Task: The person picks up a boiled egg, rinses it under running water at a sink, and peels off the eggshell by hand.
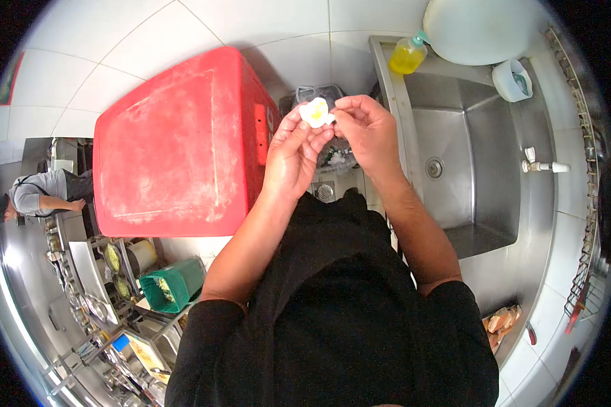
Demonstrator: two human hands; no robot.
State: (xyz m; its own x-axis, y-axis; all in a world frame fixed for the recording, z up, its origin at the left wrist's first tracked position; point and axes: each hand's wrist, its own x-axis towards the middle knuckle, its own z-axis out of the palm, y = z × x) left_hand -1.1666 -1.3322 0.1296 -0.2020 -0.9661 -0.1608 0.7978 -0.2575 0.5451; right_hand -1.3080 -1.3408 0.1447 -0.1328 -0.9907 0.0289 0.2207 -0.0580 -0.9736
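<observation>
Between my hands, in the middle of the head view, is a small white piece with a yellow middle (314,112), which looks like boiled egg. My left hand (292,152) is closed on it, with the thumb at its lower edge. At its right side my right hand (370,132) pinches a small white bit with thumb and forefinger. Whether that bit is still joined to the rest, I cannot tell. Beneath my hands is a bin lined with a clear plastic bag (338,157), with whitish scraps inside, partly hidden by my hands.
A large red box (176,149) stands on the left. To the right is a steel sink (448,163) with a yellow soap bottle (407,57), a white tub (511,81) and a tap (543,165). A green bin (173,285) sits lower left. Another person (44,192) stands far left.
</observation>
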